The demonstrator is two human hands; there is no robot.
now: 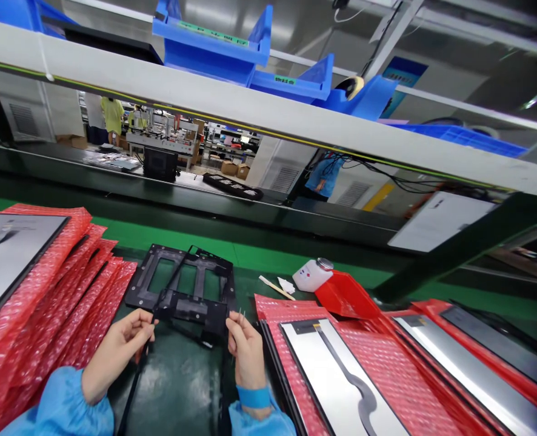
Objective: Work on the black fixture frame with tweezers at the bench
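Note:
My left hand [125,345] pinches the left side of a thin black frame [134,381] between thumb and fingers. The right hand [248,351] is closed at the frame's right side, near a wider black section; thin metal tips, like those of tweezers [242,315], stick out from its fingers. Just beyond both hands lies a black jig [146,275] with rectangular openings and small round metal spots. The frame overlaps the jig's near part, and I cannot tell whether they touch.
Red bubble bags [80,290] are stacked at left under a grey display panel [16,254]. More panels [327,369] lie on red bags at right. A white bottle [313,275], a red bin [348,297] and a stick [276,287] stand behind them. Overhead runs a shelf with blue bins [214,45].

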